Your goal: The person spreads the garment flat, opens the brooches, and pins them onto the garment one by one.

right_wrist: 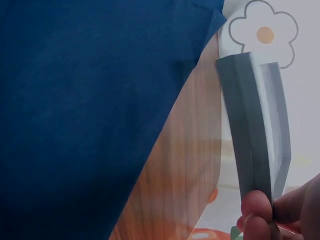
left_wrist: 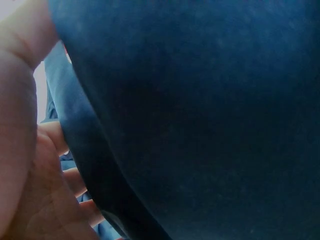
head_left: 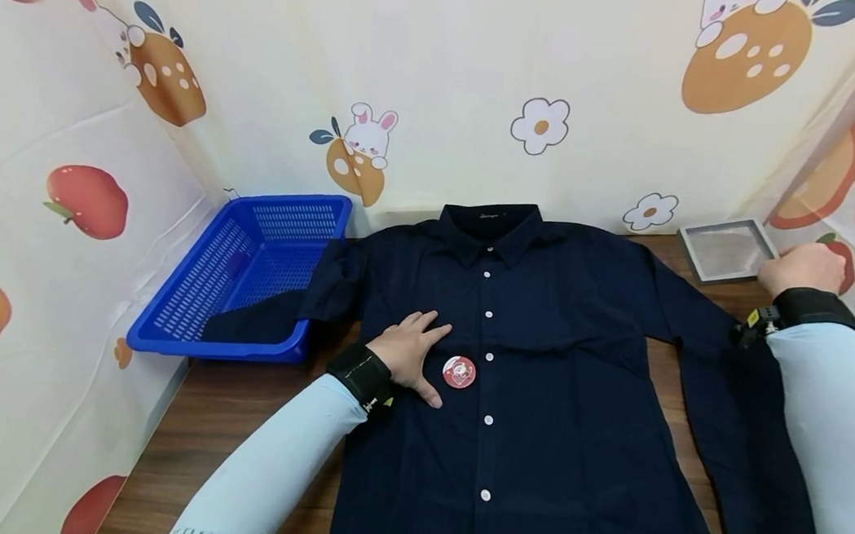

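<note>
A dark navy button-up shirt lies spread front side up, its collar toward the back wall. My left hand rests on the shirt's chest with its fingers spread. Beside its thumb is a round red badge on the fabric. Navy cloth fills most of the left wrist view. At the far right my right hand grips a shallow grey rectangular frame or tray by its near corner. Thumb and fingers pinch the grey tray in the right wrist view.
A blue plastic basket stands at the left, with one shirt sleeve draped into it. The other sleeve stretches beneath my right forearm. Wooden tabletop shows around the shirt. Printed curtains enclose the back and sides.
</note>
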Action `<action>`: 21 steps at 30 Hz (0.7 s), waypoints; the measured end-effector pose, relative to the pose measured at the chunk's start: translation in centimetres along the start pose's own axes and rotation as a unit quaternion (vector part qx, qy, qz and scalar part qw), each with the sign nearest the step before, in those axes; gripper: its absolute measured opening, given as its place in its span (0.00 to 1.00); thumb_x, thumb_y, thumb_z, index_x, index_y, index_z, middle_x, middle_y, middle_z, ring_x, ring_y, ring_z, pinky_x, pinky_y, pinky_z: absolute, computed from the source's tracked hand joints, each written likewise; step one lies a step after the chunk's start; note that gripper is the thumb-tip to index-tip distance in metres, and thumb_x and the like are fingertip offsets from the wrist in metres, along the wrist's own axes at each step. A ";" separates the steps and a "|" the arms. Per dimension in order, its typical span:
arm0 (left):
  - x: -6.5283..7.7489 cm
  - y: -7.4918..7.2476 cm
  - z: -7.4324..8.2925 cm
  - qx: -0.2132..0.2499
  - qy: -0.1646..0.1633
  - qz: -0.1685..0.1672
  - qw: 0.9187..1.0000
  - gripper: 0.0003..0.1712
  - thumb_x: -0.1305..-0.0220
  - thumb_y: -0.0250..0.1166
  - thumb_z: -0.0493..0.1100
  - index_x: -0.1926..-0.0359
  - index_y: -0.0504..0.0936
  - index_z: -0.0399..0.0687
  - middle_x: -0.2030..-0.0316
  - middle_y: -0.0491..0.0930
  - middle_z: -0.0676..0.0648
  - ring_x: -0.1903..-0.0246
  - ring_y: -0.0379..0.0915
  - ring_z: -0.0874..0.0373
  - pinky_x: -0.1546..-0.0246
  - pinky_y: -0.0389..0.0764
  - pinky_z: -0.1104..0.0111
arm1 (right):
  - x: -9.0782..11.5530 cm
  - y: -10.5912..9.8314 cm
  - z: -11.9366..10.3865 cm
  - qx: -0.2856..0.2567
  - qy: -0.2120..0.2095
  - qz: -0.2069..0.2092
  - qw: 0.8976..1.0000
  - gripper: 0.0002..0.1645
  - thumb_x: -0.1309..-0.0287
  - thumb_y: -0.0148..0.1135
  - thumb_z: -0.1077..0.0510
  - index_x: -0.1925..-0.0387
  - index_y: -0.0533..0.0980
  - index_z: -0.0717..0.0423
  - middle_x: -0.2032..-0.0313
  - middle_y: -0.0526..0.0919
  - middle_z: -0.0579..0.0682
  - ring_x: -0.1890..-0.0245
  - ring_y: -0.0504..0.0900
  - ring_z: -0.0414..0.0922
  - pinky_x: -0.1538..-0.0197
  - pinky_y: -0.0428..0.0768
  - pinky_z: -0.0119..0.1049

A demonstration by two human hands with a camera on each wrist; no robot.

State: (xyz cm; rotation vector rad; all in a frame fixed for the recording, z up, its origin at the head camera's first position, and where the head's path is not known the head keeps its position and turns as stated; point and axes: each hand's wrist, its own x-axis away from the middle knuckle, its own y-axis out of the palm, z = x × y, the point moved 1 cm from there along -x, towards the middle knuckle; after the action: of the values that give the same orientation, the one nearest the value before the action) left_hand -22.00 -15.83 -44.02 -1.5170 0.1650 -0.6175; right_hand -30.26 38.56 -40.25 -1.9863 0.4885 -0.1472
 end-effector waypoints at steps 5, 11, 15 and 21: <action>0.0 0.2 0.0 0.004 -0.006 -0.005 1.000 0.73 0.72 0.74 0.76 0.25 0.52 0.59 0.26 0.46 0.44 0.28 0.41 0.44 0.35 0.58 0.49 | -0.7 0.1 -0.2 0.024 0.035 -0.015 0.999 0.28 0.47 0.48 0.59 0.58 0.66 0.86 0.56 0.64 0.80 0.52 0.62 0.73 0.50 0.66 0.62; 0.1 0.2 -0.1 0.003 -0.009 -0.005 1.000 0.73 0.72 0.73 0.77 0.25 0.52 0.59 0.25 0.45 0.44 0.28 0.40 0.44 0.34 0.57 0.49 | -0.8 0.4 -0.4 0.030 0.059 -0.025 0.997 0.33 0.46 0.48 0.58 0.53 0.60 0.91 0.53 0.63 0.82 0.50 0.63 0.74 0.47 0.67 0.61; 0.0 0.3 -0.1 0.001 -0.009 -0.004 1.000 0.73 0.72 0.73 0.77 0.25 0.52 0.59 0.25 0.45 0.44 0.28 0.40 0.45 0.34 0.57 0.49 | -1.4 0.8 0.1 0.031 0.066 -0.038 0.997 0.36 0.47 0.47 0.59 0.51 0.58 0.93 0.51 0.62 0.84 0.48 0.62 0.74 0.47 0.67 0.62; 0.0 0.4 -0.1 0.000 -0.001 0.000 1.000 0.73 0.72 0.73 0.76 0.25 0.52 0.58 0.26 0.46 0.43 0.28 0.41 0.44 0.34 0.57 0.49 | -2.2 1.7 1.1 0.098 0.051 -0.055 0.992 0.36 0.47 0.46 0.58 0.52 0.59 0.95 0.54 0.64 0.83 0.50 0.64 0.73 0.49 0.69 0.60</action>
State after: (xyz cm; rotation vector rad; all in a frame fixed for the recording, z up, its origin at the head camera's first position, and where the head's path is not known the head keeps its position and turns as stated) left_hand -21.96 -15.90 -44.42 -1.5181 0.1640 -0.6164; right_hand -32.37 39.69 -41.99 -1.8202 0.4124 -0.3535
